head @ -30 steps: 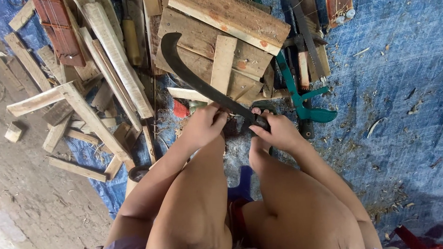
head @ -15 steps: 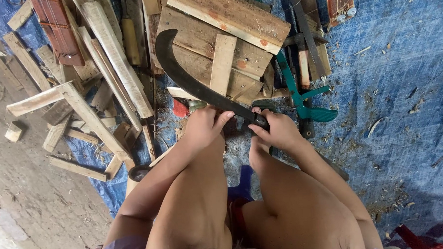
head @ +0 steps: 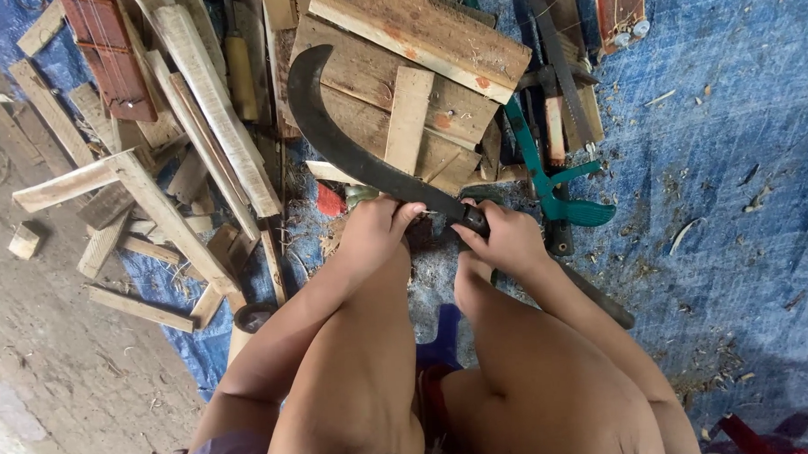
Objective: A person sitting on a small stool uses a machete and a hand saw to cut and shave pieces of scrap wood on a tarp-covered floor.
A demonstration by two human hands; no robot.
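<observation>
R hand (head: 510,238) fingers wrapped tight on the curved billhook (head: 347,148) handle, blade sweeping to 11 o'clock; L hand (head: 375,230) fingers curled, pressing the blade's back.

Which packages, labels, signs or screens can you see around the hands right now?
None in view: only a curved dark blade held by both hands, wood scraps, a green-handled saw and a blue tarp.

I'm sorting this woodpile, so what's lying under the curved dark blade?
Under the curved dark blade lie weathered wooden boards, resting on a blue tarp. The right hand covers the handle, and the left hand hides whatever sits under the blade's near end.
</observation>
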